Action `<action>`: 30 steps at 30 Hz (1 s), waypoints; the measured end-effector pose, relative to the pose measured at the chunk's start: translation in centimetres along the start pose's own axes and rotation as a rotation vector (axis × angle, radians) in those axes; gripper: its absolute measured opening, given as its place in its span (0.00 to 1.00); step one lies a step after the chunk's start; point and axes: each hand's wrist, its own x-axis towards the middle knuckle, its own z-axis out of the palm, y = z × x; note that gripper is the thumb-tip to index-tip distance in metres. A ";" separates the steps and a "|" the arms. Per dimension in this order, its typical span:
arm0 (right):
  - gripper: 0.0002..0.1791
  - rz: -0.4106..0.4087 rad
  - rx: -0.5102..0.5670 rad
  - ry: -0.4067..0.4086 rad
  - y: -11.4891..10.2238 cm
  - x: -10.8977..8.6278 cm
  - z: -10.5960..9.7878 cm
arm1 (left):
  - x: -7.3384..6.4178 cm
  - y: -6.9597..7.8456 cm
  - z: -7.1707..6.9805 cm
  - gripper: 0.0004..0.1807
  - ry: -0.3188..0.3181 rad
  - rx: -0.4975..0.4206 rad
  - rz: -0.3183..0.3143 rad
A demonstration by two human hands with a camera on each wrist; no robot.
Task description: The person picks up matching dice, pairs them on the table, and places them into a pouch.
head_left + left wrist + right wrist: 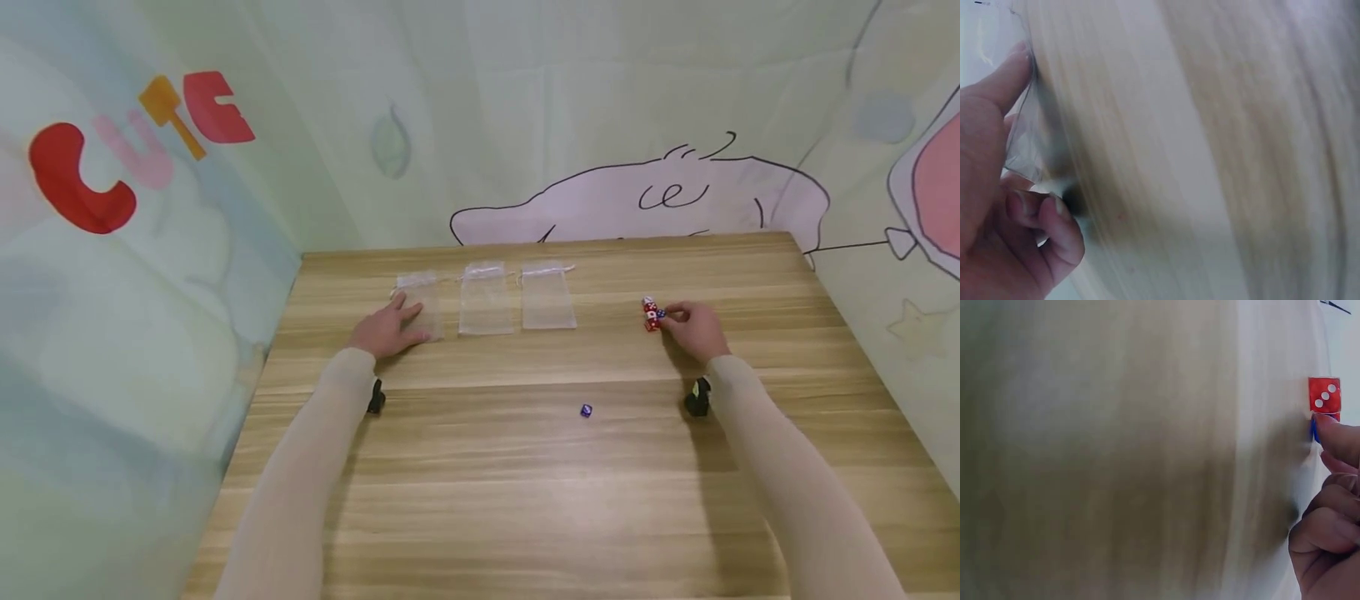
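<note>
A sheer drawstring pouch point(429, 310) lies at the left of a row, and my left hand point(388, 329) rests over it with fingers spread. In the left wrist view, the thumb point(1013, 75) meets the edge of clear material while other fingers bend below. On the right, my right hand point(693, 327) pinches a blue die point(661, 313) between thumb and finger. That die sits against a short row of red and white dice point(650, 316). A red die point(1325, 394) with three white pips shows just beyond my thumb in the right wrist view.
Two more sheer pouches, a middle one point(486, 300) and a right one point(548, 298), lie flat near the back. One dark blue die point(587, 410) stands alone nearer the front of the wooden table point(480, 475). Printed curtains point(480, 108) hang behind and beside it.
</note>
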 end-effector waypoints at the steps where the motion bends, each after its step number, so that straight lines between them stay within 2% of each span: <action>1: 0.18 0.005 0.008 0.000 0.1 0.1 0.0 | 0.0 0.0 0.0 0.43 0.002 -0.004 0.001; 9: 0.17 0.001 0.051 0.019 -0.1 0.2 -0.3 | -0.1 0.3 -0.1 0.42 -0.001 -0.033 -0.005; 18: 0.20 0.000 0.153 0.049 -0.7 -0.6 -1.3 | 0.0 0.0 -0.1 0.43 -0.001 -0.031 0.010; 24: 0.19 -0.049 0.168 0.082 -2.3 -1.4 -1.6 | 0.1 -0.1 0.0 0.43 -0.007 -0.017 0.010; 30: 0.16 -0.110 0.184 0.053 -3.6 -2.7 -1.4 | 0.1 0.1 0.0 0.43 -0.003 -0.016 0.012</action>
